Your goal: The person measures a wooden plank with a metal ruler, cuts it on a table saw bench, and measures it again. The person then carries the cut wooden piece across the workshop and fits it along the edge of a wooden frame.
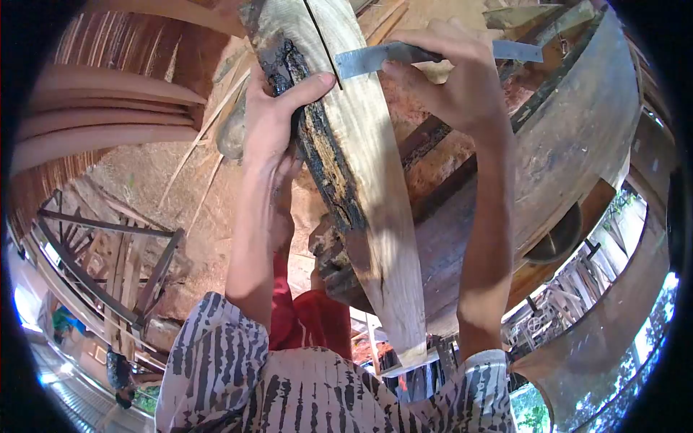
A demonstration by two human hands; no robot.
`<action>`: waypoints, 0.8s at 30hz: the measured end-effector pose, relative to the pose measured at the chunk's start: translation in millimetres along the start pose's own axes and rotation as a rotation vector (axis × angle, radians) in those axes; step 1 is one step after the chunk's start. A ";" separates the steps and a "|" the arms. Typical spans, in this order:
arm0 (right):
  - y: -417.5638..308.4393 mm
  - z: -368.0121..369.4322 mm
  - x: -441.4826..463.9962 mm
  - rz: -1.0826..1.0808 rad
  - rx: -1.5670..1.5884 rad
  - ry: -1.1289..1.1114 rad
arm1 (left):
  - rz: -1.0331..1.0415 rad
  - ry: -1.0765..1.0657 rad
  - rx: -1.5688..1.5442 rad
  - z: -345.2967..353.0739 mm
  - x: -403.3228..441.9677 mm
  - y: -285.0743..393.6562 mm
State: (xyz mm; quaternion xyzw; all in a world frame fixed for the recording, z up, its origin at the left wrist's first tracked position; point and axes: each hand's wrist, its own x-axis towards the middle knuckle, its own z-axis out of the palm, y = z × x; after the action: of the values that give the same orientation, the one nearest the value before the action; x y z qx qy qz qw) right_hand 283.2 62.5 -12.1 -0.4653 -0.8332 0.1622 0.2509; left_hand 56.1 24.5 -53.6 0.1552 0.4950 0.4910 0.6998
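Observation:
A long pale wooden plank runs from the top of the head view down toward my body, with dark, rough bark along its left edge. My left hand grips that edge, its thumb lying on the plank's face close to the end of a thin dark slit. Between the thumb and fingers of my right hand is a flat grey metal strip. The strip's wide left end lies over the plank beside the slit, and its other end sticks out past the hand. My fingers hide its middle.
A large board with a curved edge fills the right side. Curved wooden pieces lie at the upper left. A wooden frame stands at the left over reddish ground. Another person appears at the lower left.

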 end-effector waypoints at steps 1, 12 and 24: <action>0.2 0.9 0.4 -0.012 0.019 0.009 | 0.041 -0.007 0.023 0.9 0.1 1.3; 7.6 7.1 -4.5 0.072 0.257 0.017 | 0.080 0.009 0.239 4.1 -0.2 4.3; 10.1 6.5 -7.1 0.059 0.176 0.030 | 0.039 0.028 0.260 7.4 -2.1 12.2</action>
State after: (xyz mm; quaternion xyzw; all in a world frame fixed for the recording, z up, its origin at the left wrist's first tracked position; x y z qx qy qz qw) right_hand 289.7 61.4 -24.4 -0.4682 -0.7978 0.2350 0.2985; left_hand 55.8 30.4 -40.6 0.2471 0.5610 0.4384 0.6573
